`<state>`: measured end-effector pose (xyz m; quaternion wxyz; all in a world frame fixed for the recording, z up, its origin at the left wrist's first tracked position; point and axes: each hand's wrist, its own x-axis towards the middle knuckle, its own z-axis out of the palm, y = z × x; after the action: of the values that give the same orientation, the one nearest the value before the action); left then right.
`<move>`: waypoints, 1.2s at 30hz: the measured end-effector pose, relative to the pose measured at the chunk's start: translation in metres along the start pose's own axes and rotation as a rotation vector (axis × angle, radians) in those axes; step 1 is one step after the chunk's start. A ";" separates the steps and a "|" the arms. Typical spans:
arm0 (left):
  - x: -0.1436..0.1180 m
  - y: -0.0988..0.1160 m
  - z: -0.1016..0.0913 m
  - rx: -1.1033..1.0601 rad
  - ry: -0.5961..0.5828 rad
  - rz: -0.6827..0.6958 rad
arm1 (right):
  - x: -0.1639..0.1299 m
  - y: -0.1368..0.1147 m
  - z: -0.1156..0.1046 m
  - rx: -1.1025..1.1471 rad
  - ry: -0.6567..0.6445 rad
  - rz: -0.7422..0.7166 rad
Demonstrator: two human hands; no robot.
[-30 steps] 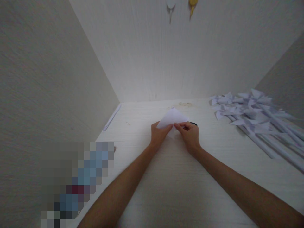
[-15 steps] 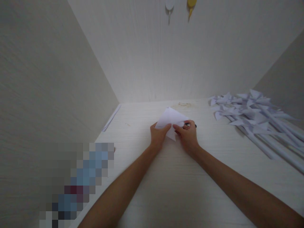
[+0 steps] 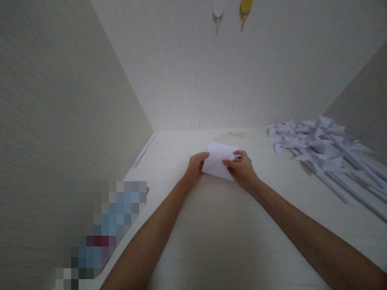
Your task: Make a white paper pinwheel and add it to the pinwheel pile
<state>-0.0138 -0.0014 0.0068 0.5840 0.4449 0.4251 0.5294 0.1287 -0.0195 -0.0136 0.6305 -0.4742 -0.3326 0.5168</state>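
Hands meet over a folded sheet of white paper [image 3: 218,161] near the middle of the pale wood-grain table [image 3: 229,233]. The left hand [image 3: 195,167] grips the paper's left edge, thumb on top and fingers curled beneath, pinched shut on the sheet. The right hand [image 3: 242,168] holds the right side, thumb and forefinger pressed together on the paper close to a diagonal crease. The paper looks like a slanted four-sided shape, its near corner pointing toward the person and its far edge lifted slightly off the table; whether the underside touches the table I cannot tell. Something small and dark [image 3: 245,158] peeks out just behind the right hand's fingers, too hidden to identify.

Off to the right, well apart from the hands, lies a heap of white paper pinwheels [image 3: 320,143] on long rolled paper sticks, their stems fanning toward the right edge. A thin strip of white paper [image 3: 144,150] rests along the left wall where it meets the table. Near the far wall there is a faint brownish smudge [image 3: 231,135] on the tabletop. High on the back wall hang two small items, one whitish [image 3: 217,10] and one yellow [image 3: 245,9]. The lower left corner is blurred out. No writing, labels or brand marks can be read anywhere.
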 end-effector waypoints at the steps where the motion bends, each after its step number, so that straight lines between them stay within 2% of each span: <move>1: 0.001 0.001 -0.003 -0.006 -0.071 -0.024 | 0.000 -0.001 -0.001 -0.010 -0.037 0.013; 3: 0.002 0.003 -0.007 -0.019 -0.238 -0.069 | 0.000 -0.003 -0.002 -0.025 -0.109 0.030; 5: 0.004 0.002 -0.008 0.007 -0.297 -0.078 | -0.001 -0.005 -0.003 -0.049 -0.163 0.038; 10: 0.007 -0.002 -0.007 0.184 -0.189 -0.019 | -0.001 -0.007 -0.005 -0.142 -0.223 0.047; 20: 0.007 -0.002 -0.010 0.282 -0.211 0.043 | -0.002 -0.009 -0.006 -0.154 -0.274 0.058; 22: 0.007 -0.004 -0.009 0.228 -0.146 0.048 | -0.002 -0.010 -0.005 -0.101 -0.251 0.061; 25: 0.010 -0.007 -0.006 0.083 0.046 0.050 | -0.002 -0.014 -0.003 0.058 -0.187 0.056; 29: 0.013 -0.009 -0.001 -0.106 0.225 0.042 | -0.002 -0.017 -0.004 0.183 -0.218 0.033; 33: 0.013 -0.007 0.003 -0.174 0.325 0.037 | -0.003 -0.011 -0.006 0.151 -0.264 -0.076; 36: 0.012 -0.006 0.004 -0.188 0.347 0.031 | -0.003 -0.004 -0.006 -0.021 -0.347 -0.142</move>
<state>-0.0074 0.0102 0.0017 0.5327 0.2971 0.4612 0.6444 0.1345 -0.0235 -0.0116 0.5937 -0.3599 -0.4743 0.5413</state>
